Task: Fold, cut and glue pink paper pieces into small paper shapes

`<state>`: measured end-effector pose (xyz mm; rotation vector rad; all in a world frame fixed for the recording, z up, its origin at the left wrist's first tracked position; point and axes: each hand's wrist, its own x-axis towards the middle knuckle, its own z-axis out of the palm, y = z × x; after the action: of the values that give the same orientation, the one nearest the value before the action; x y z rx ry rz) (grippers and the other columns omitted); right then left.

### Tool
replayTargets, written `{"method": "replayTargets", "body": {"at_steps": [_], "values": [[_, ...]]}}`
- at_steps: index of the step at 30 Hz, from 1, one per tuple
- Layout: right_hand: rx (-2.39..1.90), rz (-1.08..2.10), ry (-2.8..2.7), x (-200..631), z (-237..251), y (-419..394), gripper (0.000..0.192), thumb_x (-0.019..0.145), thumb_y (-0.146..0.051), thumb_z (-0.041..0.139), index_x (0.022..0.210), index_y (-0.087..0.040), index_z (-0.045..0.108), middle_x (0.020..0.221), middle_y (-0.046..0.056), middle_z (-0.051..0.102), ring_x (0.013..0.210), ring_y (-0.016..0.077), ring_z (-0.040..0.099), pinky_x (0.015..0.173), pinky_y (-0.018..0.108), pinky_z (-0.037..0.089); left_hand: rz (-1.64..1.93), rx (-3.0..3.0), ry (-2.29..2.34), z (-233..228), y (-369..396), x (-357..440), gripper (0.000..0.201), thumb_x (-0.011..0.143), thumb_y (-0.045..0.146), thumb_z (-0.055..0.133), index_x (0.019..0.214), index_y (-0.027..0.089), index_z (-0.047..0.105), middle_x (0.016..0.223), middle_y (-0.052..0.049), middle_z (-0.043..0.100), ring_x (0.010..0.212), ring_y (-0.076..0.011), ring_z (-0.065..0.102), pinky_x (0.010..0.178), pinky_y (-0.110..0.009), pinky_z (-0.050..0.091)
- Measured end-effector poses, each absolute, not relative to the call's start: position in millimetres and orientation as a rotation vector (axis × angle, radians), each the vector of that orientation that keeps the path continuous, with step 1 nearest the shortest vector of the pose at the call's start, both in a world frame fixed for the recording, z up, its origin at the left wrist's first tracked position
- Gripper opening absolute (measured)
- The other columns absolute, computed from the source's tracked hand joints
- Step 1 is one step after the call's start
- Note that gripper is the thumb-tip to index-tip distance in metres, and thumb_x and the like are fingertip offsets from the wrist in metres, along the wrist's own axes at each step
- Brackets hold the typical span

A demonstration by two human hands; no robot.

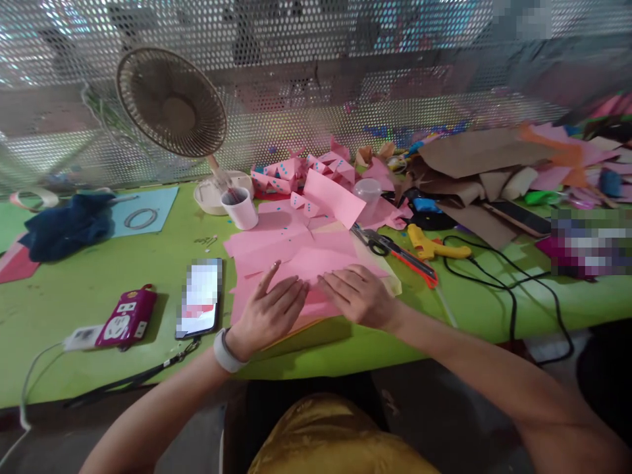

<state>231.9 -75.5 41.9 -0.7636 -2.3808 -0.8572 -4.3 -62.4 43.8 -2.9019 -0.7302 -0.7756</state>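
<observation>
Pink paper sheets (261, 243) lie in a loose stack on the green table in front of me. My left hand (274, 308), a pale band at its wrist, rests flat on the near part of the stack with its index finger lifted away from the others. Opposite it, my right hand (359, 295) lies with fingers stretched out over the same paper. The fingertips of both hands almost meet at a pink sheet (326, 260). Whether they pinch its edge cannot be made out, but the fingers look flat. Just beyond, a folded pink piece (336, 197) stands among dotted pink scraps.
A phone (200, 296) and a purple power bank (129, 317) lie left. Behind stand a white cup (240, 209) and a fan (172, 102). To the right are scissors (374, 241), a red-black utility knife (407, 260), a yellow glue gun (434, 245) with cable, and brown paper (484, 155).
</observation>
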Motion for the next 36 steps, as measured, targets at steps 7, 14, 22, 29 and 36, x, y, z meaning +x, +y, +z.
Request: {"method": "replayTargets", "body": {"at_steps": [7, 14, 22, 29, 36], "values": [[-0.684, -0.809, -2.438, 225.8, 32.2, -72.3, 0.020, 0.093, -0.010, 0.048, 0.105, -0.010, 0.065, 0.095, 0.010, 0.073, 0.089, 0.0182, 0.065, 0.090, 0.040, 0.051, -0.769, -2.569, -0.519, 43.5, -61.2, 2.6, 0.030, 0.090, 0.003, 0.047, 0.114, 0.012, 0.061, 0.100, -0.008, 0.074, 0.097, -0.0201, 0.068, 0.114, -0.057, 0.031], [-0.926, -0.732, -2.430, 300.4, 21.7, -89.9, 0.024, 0.090, -0.007, 0.052, 0.109, -0.014, 0.066, 0.105, 0.010, 0.073, 0.100, 0.0197, 0.065, 0.093, 0.044, 0.049, -0.742, -2.581, -0.497, 39.2, -62.3, -13.4, 0.028, 0.086, -0.002, 0.050, 0.111, 0.005, 0.061, 0.098, -0.011, 0.074, 0.095, -0.0219, 0.068, 0.114, -0.058, 0.028], [-1.087, -0.794, -2.306, 323.6, 40.1, -105.1, 0.019, 0.088, -0.015, 0.059, 0.103, -0.019, 0.070, 0.102, 0.006, 0.074, 0.094, 0.0182, 0.067, 0.095, 0.039, 0.047, -0.741, -2.592, -0.503, 35.4, -62.6, -7.1, 0.028, 0.087, -0.001, 0.050, 0.111, 0.005, 0.061, 0.094, -0.010, 0.074, 0.094, -0.0205, 0.068, 0.115, -0.058, 0.028], [-0.773, -0.677, -2.398, 236.1, 27.6, -81.5, 0.019, 0.091, -0.010, 0.052, 0.098, -0.013, 0.069, 0.097, 0.009, 0.074, 0.093, 0.0183, 0.065, 0.094, 0.040, 0.049, -0.705, -2.568, -0.535, 39.0, -67.0, -4.8, 0.026, 0.089, 0.003, 0.052, 0.111, 0.012, 0.061, 0.096, -0.005, 0.074, 0.095, -0.0173, 0.068, 0.116, -0.057, 0.027], [-0.692, -0.710, -2.423, 230.3, 38.5, -80.9, 0.015, 0.089, -0.007, 0.055, 0.091, -0.010, 0.070, 0.088, 0.010, 0.073, 0.085, 0.0180, 0.063, 0.090, 0.040, 0.050, -0.703, -2.564, -0.510, 42.2, -72.9, 3.4, 0.024, 0.092, 0.005, 0.048, 0.110, 0.013, 0.062, 0.100, -0.004, 0.075, 0.100, -0.0162, 0.067, 0.118, -0.056, 0.024]]}}
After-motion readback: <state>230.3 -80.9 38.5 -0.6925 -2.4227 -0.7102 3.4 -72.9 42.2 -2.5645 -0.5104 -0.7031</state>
